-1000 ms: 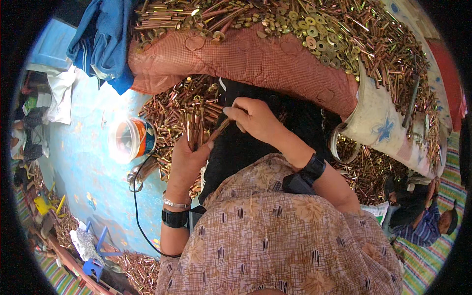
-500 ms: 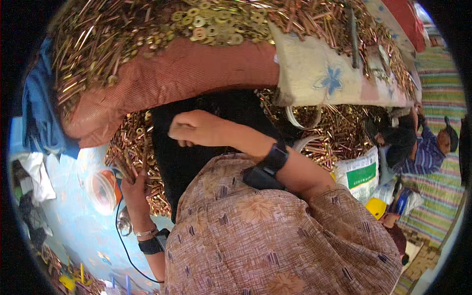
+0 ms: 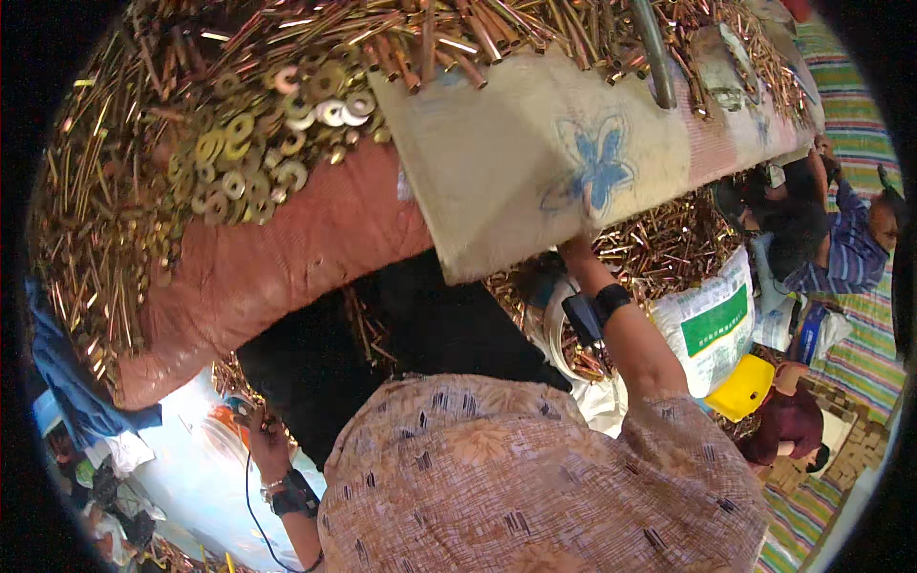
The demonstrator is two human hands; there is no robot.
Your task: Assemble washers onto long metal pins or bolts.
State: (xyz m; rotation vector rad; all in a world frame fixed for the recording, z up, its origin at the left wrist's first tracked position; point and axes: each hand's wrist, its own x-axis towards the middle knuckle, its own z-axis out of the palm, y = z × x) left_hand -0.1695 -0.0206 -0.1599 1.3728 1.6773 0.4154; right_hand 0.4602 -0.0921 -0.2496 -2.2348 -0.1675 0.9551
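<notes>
Left hand [image 3: 256,430], low at the left of the head view, is closed on a few brass rods [image 3: 250,413], beside a black cloth [image 3: 420,334] spread over the lap. Right hand is hidden behind a pale cloth flap with a blue flower [image 3: 535,162], so its grip cannot be told; only its wrist with a black band [image 3: 597,307] shows, reaching up to the brass heap [image 3: 659,248] under the flap. Washers [image 3: 258,143] lie on the reddish sack [image 3: 287,258] above.

A heap of brass rods [image 3: 115,220] and washers [image 3: 277,134] lies on reddish cloth [image 3: 287,258] — the right hand is hidden behind a pale sack [image 3: 535,181], the left hand [image 3: 263,441] low beside dark fabric [image 3: 401,344].
</notes>
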